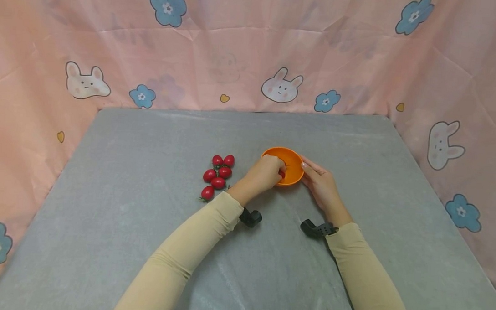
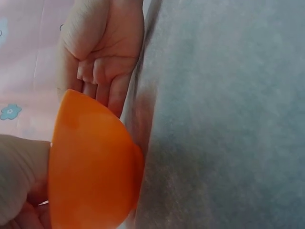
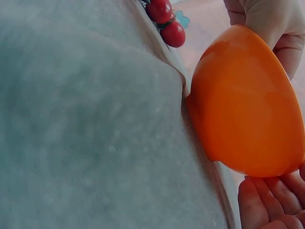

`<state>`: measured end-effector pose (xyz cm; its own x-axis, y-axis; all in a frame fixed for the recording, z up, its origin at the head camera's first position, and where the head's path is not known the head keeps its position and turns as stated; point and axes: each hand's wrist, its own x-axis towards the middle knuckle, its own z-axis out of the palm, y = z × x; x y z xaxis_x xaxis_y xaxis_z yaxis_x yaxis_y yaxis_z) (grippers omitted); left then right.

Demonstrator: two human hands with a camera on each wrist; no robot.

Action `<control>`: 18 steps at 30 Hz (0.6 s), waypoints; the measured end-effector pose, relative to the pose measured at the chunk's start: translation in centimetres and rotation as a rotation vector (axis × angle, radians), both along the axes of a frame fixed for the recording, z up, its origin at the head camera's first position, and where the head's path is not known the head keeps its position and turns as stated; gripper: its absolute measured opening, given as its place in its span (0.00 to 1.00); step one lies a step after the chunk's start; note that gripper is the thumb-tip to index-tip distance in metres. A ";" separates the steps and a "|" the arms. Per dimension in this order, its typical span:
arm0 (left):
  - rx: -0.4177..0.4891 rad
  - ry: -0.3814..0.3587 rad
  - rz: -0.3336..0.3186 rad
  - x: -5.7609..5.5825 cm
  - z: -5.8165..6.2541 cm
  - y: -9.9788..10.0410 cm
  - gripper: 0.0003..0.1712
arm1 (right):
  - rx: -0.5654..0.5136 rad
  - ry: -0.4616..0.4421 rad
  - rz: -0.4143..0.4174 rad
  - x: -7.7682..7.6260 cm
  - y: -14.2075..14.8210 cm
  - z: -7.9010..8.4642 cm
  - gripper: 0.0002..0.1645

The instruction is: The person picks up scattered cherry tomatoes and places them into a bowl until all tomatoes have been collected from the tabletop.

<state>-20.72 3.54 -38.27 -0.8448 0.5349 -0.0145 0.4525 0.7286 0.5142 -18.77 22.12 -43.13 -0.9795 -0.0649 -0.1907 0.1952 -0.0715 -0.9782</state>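
An orange bowl (image 1: 294, 174) stands on the grey table, its outer wall filling much of both wrist views. My left hand (image 1: 265, 170) reaches over the near left rim with curled fingers inside the bowl. A bit of a red cherry tomato (image 1: 282, 174) shows at those fingertips; the bowl wall hides this grip in the left wrist view. On the bowl's right side, my right hand (image 1: 321, 187) holds the rim, thumb at the edge and fingers along the outside. Several red cherry tomatoes (image 1: 218, 183) with green stems lie in a group left of the bowl.
Grey cloth covers the table (image 1: 150, 147). A pink curtain (image 1: 235, 49) with rabbits and blue flowers hangs behind it and along both sides. Black wrist bands with camera mounts (image 1: 251, 217) sit on both wrists, at the sleeve cuffs.
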 end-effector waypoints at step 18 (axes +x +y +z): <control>0.381 -0.139 0.161 1.8 0.4 -3.8 0.19 | -0.035 -0.020 -0.027 -0.3 0.0 -0.3 0.35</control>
<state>-18.91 -0.29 -37.85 -0.9217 0.3859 0.0392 0.2564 0.5304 0.8080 -19.07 22.16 -43.41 -0.9770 -0.0457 -0.2084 0.2123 -0.1109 -0.9709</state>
